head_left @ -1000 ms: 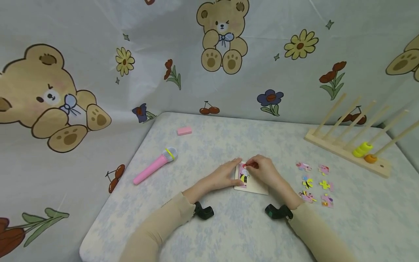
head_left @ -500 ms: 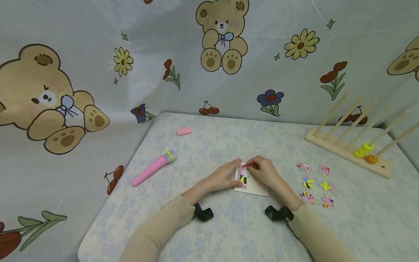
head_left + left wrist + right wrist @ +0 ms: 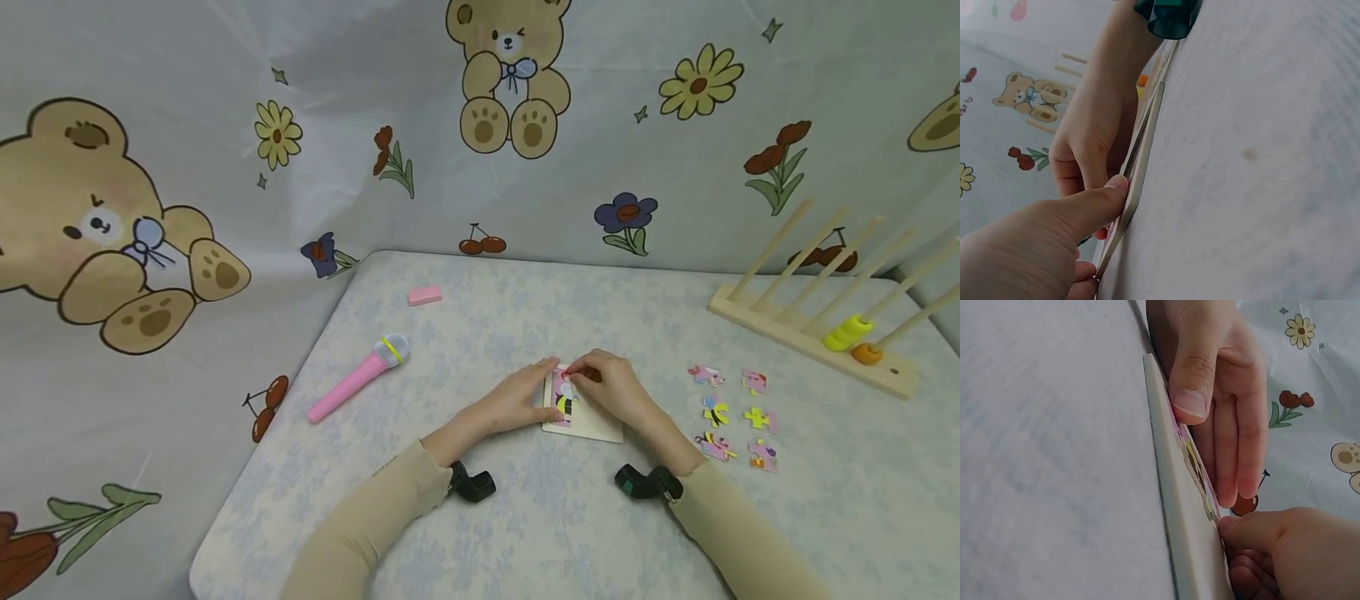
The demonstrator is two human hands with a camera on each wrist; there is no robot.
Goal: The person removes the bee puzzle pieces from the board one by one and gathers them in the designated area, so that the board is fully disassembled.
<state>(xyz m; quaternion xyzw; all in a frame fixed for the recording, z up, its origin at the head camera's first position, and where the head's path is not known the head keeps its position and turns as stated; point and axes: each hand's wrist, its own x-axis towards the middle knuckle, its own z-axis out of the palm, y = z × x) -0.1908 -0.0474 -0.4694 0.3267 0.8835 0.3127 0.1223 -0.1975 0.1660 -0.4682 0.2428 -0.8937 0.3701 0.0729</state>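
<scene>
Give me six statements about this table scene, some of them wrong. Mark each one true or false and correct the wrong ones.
1. The thumb of the left hand rests on the laid pieces in the wooden puzzle board. True.
2. The pink block is nearer the far edge of the table than the pink toy microphone. True.
3. The right hand grips the pink toy microphone. False: its fingertips are at the laid pieces.
4. Six loose puzzle pieces lie to the right of the board. True.
5. The yellow beads and the orange bead share one peg. False: they sit on neighbouring pegs.
6. The microphone stands upright. False: it lies on its side.
</scene>
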